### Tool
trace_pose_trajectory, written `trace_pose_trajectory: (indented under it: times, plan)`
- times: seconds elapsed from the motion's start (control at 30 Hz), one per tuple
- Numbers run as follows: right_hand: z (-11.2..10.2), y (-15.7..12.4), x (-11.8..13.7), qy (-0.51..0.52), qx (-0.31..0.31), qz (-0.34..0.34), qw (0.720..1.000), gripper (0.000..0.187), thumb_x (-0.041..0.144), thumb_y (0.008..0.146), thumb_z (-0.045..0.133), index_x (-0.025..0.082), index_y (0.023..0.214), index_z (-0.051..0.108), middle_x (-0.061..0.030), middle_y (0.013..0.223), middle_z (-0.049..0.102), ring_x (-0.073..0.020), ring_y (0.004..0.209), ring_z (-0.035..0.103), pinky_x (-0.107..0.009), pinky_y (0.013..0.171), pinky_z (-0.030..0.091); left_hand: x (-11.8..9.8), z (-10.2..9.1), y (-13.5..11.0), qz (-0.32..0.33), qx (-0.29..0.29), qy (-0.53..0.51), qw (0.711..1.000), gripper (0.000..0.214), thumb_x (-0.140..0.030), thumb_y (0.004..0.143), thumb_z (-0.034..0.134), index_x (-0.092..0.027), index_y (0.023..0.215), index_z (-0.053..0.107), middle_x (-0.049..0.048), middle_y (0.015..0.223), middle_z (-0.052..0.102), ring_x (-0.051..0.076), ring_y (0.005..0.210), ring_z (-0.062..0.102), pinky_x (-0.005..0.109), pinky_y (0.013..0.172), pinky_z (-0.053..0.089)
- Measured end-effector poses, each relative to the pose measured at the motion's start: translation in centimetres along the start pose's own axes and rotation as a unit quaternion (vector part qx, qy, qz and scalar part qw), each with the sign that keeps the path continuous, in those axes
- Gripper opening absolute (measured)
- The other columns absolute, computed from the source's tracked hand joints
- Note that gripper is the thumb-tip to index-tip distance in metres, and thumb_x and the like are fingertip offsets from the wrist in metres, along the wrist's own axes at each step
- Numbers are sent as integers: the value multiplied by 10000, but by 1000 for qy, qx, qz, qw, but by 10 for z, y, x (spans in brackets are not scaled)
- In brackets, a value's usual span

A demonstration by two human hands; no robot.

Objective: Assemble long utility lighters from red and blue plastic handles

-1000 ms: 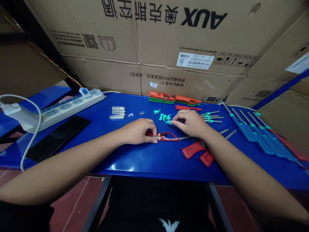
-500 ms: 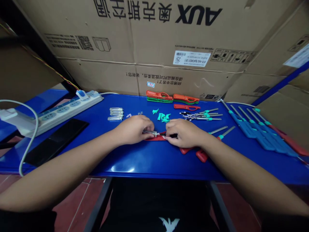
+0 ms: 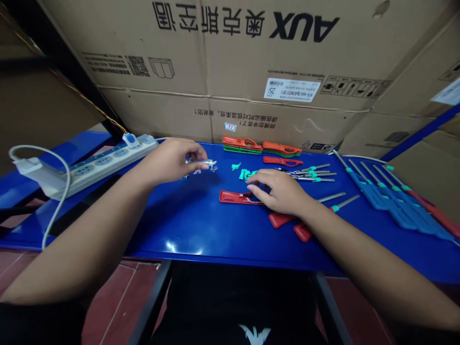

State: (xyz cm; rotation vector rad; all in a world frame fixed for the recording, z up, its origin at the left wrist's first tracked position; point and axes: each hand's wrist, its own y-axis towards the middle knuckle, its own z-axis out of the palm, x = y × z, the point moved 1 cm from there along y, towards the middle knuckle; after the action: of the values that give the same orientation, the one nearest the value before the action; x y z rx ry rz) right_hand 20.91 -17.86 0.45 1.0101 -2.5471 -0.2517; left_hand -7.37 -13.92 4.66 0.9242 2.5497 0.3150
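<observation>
My left hand [image 3: 172, 160] is raised over the far left of the blue table [image 3: 168, 230], pinching a small clear tube with a metal tip [image 3: 198, 162]. My right hand [image 3: 280, 192] lies over the right end of an open red plastic handle shell [image 3: 233, 197], fingertips on it, with a thin wire showing there. Teal plastic clips [image 3: 247, 175] sit just beyond those fingers. Tiny metal springs [image 3: 213, 168] lie beneath the left hand's tube. Two red tool handles [image 3: 282, 220] stick out below my right wrist.
Stacked orange and green plastic shells [image 3: 242, 144] lie along the cardboard boxes [image 3: 230, 62] at the back. Metal rods with teal collars [image 3: 314, 173] and blue-handled tools [image 3: 388, 201] fill the right side. A power strip [image 3: 108, 163] with a white cable lies at left.
My left hand has moved up and left, away from the red shell, carrying the clear tube. My right hand has shifted slightly; the red shell now shows uncovered between the hands.
</observation>
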Motion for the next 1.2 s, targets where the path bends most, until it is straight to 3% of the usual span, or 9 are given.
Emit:
trace_pose_trajectory:
  times: [0.17,0.3,0.5,0.67,0.8,0.93,1.07,1.2]
  plan:
    - [2,5,13,44,-22,14,999,288,361,1030,381,202,1064,619,-66,1003,710,-206,898,636,-321,781,434,-31,16,-5,64,-44,-92,993,253,-391,897,668,-182,1027,723,36,901,729,153,806,661,256,751,492]
    - [3,4,22,65,-29,20,997,274,357,1042,331,213,1042,564,-46,904,676,-192,796,609,-307,711,412,-51,29,-9,116,-32,-126,985,180,-316,930,643,-189,1015,738,46,950,732,157,870,683,271,805,519]
    - [2,1,21,73,-45,-30,996,218,312,1028,351,216,967,537,-29,854,645,-171,743,574,-296,700,394,-50,32,-10,119,-16,-126,985,170,-282,932,638,-192,1033,741,42,951,730,160,865,692,279,805,530]
    - [3,2,17,68,-29,-33,997,209,327,1025,349,214,1004,524,-25,832,648,-168,702,580,-285,657,380,-49,34,-10,134,6,-127,983,171,-264,936,633,-185,1048,734,48,972,730,163,880,694,280,814,527]
    - [3,3,12,-4,-24,-104,994,219,290,1012,362,198,987,559,-40,823,670,-173,710,588,-291,667,374,-49,35,-11,143,32,-133,980,169,-266,941,629,-184,1043,735,47,971,729,163,884,693,276,812,519]
    - [-1,4,8,-100,-34,-204,973,240,264,1000,383,189,925,599,-52,818,680,-174,702,566,-306,673,357,-51,37,-11,146,56,-153,976,160,-282,946,628,-187,1012,739,44,954,734,159,875,691,270,809,511]
    - [-8,2,9,-79,-53,-279,956,243,237,989,410,198,838,596,-20,716,646,-148,628,525,-286,641,358,-56,38,-14,148,58,-174,972,154,-298,935,654,-191,1002,742,39,943,734,155,869,689,270,807,512]
    - [-10,-3,20,-33,-62,-309,948,237,212,958,444,215,760,575,1,648,610,-135,592,507,-269,614,359,-72,35,-33,151,12,-203,967,161,-272,929,666,-186,1046,735,41,943,719,139,853,678,252,788,529]
